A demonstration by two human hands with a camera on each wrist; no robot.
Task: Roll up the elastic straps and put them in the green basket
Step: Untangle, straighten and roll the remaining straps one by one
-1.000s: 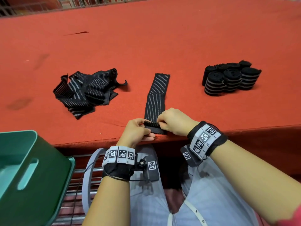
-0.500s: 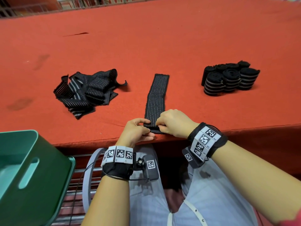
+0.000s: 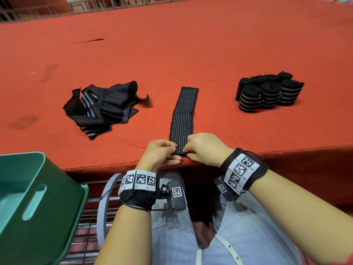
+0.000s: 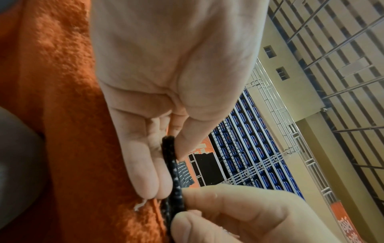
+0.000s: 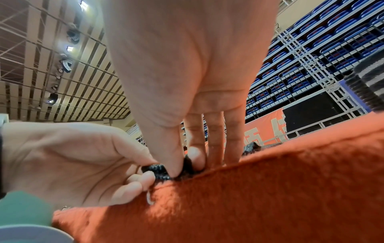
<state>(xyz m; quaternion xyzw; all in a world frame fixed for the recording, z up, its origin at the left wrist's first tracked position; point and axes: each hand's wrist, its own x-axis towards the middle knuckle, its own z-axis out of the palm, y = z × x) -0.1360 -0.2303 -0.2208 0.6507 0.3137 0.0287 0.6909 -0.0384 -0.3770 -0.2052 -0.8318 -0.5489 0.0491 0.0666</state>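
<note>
The left hand [image 4: 166, 69] fills the upper middle of the left wrist view, palm toward the camera, its fingers [image 4: 145, 164] reaching down along the orange-red cloth of the surface [image 4: 62, 115]. Thumb and fingers pinch the black elastic strap [image 4: 173, 177] edge-on; pale flecks dot its narrow dark edge. From the lower right the right hand [image 4: 239, 213] comes in, thumb and forefinger closed on the same strap just below the left fingertips. Behind the hands rise tiers of blue seats [image 4: 249, 156], white railings and a slatted ceiling [image 4: 332, 49].
</note>
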